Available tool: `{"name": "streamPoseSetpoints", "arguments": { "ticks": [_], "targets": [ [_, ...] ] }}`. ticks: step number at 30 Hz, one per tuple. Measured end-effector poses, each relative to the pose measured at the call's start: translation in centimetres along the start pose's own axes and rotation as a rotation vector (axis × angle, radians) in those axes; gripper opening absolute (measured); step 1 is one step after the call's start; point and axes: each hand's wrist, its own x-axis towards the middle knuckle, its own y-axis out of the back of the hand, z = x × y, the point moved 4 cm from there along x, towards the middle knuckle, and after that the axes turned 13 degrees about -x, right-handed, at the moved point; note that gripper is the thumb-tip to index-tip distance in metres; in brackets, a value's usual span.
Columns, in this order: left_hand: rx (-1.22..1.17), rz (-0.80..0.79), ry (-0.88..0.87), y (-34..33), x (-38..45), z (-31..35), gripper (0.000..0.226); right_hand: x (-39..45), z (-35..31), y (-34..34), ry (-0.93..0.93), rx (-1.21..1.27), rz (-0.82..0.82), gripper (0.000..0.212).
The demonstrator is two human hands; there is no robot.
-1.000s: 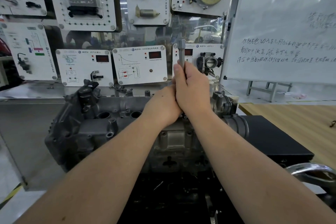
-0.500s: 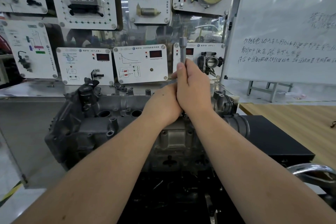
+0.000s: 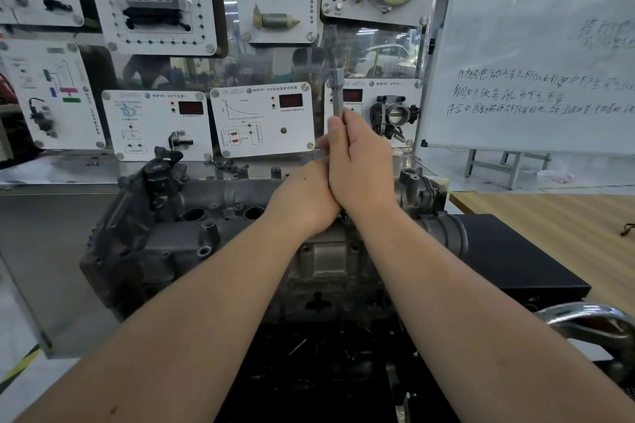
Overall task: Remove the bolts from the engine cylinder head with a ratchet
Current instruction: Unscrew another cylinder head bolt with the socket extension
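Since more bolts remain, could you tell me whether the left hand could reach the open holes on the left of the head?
Probably yes: the left hand sits just right of the holes, nothing between, though it holds the ratchet.

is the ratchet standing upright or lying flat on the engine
Upright. The ratchet sticks straight up out of the right hand, which grips it above the engine; its lower end is hidden.

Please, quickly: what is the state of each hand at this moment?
Left hand: its fingers are hidden behind the right hand, so it cannot be told.
Right hand: closed in a grip on the ratchet.
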Motion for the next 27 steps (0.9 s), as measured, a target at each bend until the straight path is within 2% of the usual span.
{"name": "streamPoseSetpoints", "arguments": {
  "ticks": [4,9,13,17,20,23,27],
  "targets": [
    [-0.083,-0.053,-0.005,0.0,-0.34,0.28,0.037,-0.11,0.33,-0.08,-0.116,0.138,-0.005,0.04],
    [-0.015,0.015,-0.016,0.2,-0.13,0.23,0.022,0.1,0.07,-0.02,-0.01,0.072,0.007,0.018],
    [0.033,0.032,-0.021,0.17,0.05,0.16,0.024,0.05,0.09,-0.12,0.001,-0.005,-0.005,0.02],
    [-0.044,-0.038,-0.013,-0.04,-0.28,0.19,0.037,-0.09,0.16,-0.1,-0.105,0.08,-0.011,0.046],
    [-0.061,-0.059,-0.018,0.03,-0.35,0.31,0.04,0.02,0.52,-0.2,-0.141,0.122,-0.021,0.045],
    [-0.023,-0.01,-0.015,0.11,-0.16,0.24,0.03,0.15,0.25,0.03,-0.042,0.08,0.01,0.028],
    [0.053,0.027,-0.02,0.08,0.08,0.02,0.025,0.03,-0.14,-0.09,0.057,-0.036,0.026,0.029]
  ]
}}
